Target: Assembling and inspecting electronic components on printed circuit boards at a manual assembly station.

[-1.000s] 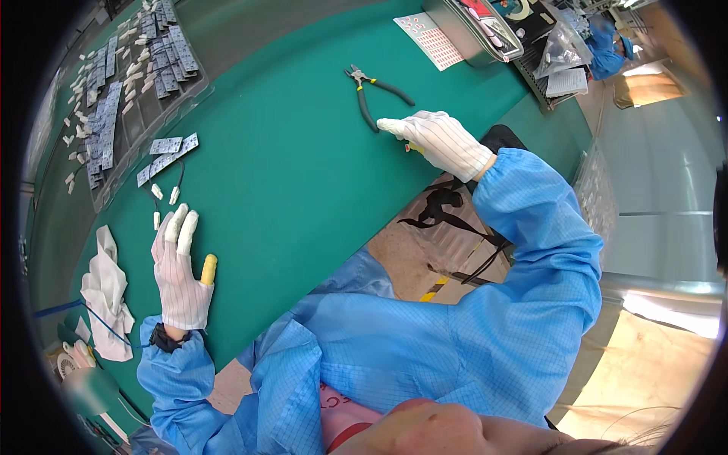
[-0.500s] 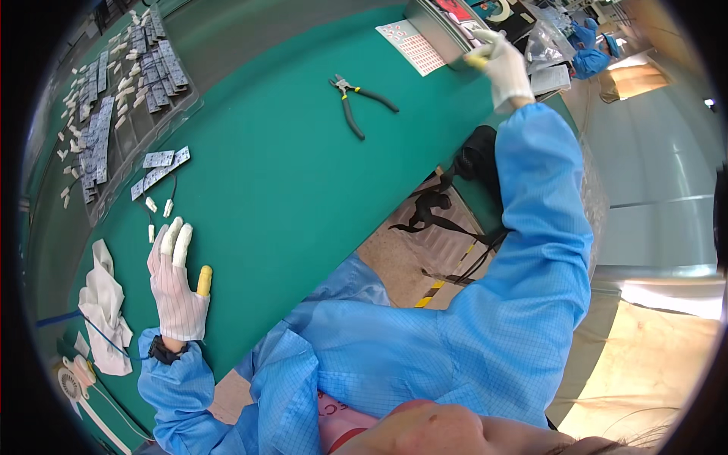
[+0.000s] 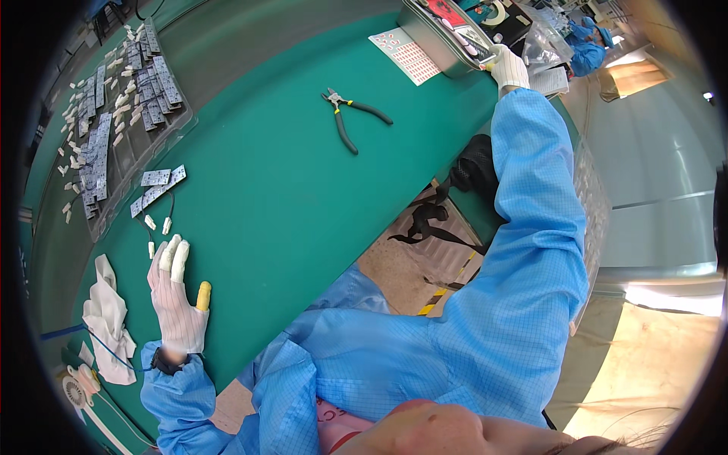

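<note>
Container [image 3: 432, 44] sits upper right, seemingly for easy reach; the right hand [image 3: 510, 70] is at its corner, grip unclear. Lower left, the left hand [image 3: 179, 305] lies spread, empty, perhaps for support.

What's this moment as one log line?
left hand: near white connectors | right hand: at corner of grey box | pliers: open, on worktop

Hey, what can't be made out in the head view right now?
All in the head view:
Right hand: whether it holds anything, hidden by its own fingers.
Left hand: its palm, hidden by its back.
Gray box: upper end, cut off by the top edge.
Co-worker: hands, too small.
</note>
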A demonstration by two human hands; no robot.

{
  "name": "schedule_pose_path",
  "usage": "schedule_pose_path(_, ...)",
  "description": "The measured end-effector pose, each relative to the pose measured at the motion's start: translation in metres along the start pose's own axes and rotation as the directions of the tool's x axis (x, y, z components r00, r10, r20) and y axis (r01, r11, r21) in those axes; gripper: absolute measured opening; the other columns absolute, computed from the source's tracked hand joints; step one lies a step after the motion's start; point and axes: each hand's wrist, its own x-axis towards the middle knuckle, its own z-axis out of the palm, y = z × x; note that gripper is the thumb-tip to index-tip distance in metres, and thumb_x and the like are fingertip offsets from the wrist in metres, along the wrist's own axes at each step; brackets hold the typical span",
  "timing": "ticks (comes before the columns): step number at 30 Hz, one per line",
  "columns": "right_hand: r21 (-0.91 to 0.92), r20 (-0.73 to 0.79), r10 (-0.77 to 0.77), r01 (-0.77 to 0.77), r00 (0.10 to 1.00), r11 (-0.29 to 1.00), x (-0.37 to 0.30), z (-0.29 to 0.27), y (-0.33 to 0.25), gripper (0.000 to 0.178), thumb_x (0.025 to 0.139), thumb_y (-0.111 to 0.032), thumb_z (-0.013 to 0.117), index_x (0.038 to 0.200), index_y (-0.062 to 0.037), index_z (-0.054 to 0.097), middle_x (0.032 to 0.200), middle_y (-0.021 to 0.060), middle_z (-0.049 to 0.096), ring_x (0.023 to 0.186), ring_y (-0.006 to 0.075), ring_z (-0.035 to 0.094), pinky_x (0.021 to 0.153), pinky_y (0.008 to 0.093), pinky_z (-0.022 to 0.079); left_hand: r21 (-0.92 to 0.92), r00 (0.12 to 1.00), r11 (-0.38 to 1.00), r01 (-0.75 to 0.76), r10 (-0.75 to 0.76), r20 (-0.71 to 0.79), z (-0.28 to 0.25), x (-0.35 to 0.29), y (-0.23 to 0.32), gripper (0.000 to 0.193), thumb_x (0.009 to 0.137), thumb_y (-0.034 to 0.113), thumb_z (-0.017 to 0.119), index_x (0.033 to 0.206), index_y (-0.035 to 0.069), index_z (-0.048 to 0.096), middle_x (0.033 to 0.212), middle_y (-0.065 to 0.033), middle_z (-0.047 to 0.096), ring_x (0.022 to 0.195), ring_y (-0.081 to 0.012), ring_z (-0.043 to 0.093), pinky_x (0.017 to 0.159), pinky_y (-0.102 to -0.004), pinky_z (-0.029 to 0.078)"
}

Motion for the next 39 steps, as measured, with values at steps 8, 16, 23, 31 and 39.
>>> schedule_pose_path(8,-0.049,0.056,0.104,-0.101,0.993,0.994,-0.008,-0.021,-0.028,0.051,0.073,-0.034,0.076,0.116,-0.0106,0.061,0.099,0.0185,0.068,0.095,0.0353,0.064,0.080,0.0430,0.051,0.012,1.000,1.000,0.015,-0.015,-0.013,-0.002,-0.001,0.003,0.070,0.069,0.006,0.071,0.134,0.008,0.044,0.135,-0.0121,0.047,0.127,-0.0340,0.041,0.109,-0.0449,0.030)
schedule_pose_path(16,0.467,0.591,0.163,-0.500,0.790,0.730,0.003,0.009,0.028,0.028,0.090,-0.023,0.058,0.115,-0.0106,0.061,0.101,0.0040,0.066,0.086,0.0173,0.065,0.074,0.0370,0.049,0.009,1.000,1.000,-0.010,0.010,-0.024,-0.004,0.000,0.003,0.071,0.068,0.004,0.070,0.134,0.007,0.044,0.135,-0.0121,0.048,0.126,-0.0335,0.042,0.108,-0.0445,0.031)
schedule_pose_path(23,0.691,0.649,0.334,-0.714,0.683,0.118,-0.002,0.015,0.007,0.027,0.096,-0.004,0.040,0.119,-0.0033,0.054,0.113,0.0153,0.060,0.100,0.0336,0.064,0.076,0.0425,0.053,0.007,0.999,1.000,-0.028,0.028,-0.026,-0.002,0.001,0.002,0.071,0.068,0.004,0.069,0.134,0.007,0.044,0.135,-0.0115,0.048,0.126,-0.0331,0.042,0.108,-0.0444,0.031)
schedule_pose_path(31,0.715,0.684,0.312,-0.691,0.659,-0.105,-0.010,0.024,-0.012,0.041,0.099,-0.022,0.043,0.135,-0.0031,0.039,0.133,0.0224,0.048,0.121,0.0376,0.051,0.092,0.0453,0.049,0.020,0.999,1.000,-0.019,0.019,-0.032,-0.003,-0.001,0.003,0.070,0.069,0.006,0.071,0.134,0.007,0.044,0.134,-0.0121,0.048,0.127,-0.0337,0.042,0.108,-0.0452,0.031)
schedule_pose_path(39,0.490,-0.065,0.662,-0.554,0.747,0.673,0.058,0.061,0.074,0.039,0.080,-0.031,0.068,0.108,-0.0041,0.065,0.105,0.0170,0.067,0.098,0.0337,0.064,0.082,0.0410,0.049,-0.031,0.993,0.996,-0.081,0.078,-0.090,-0.003,0.006,-0.003,0.068,0.064,0.005,0.073,0.128,0.007,0.049,0.130,-0.0118,0.051,0.123,-0.0335,0.045,0.109,-0.0457,0.031)
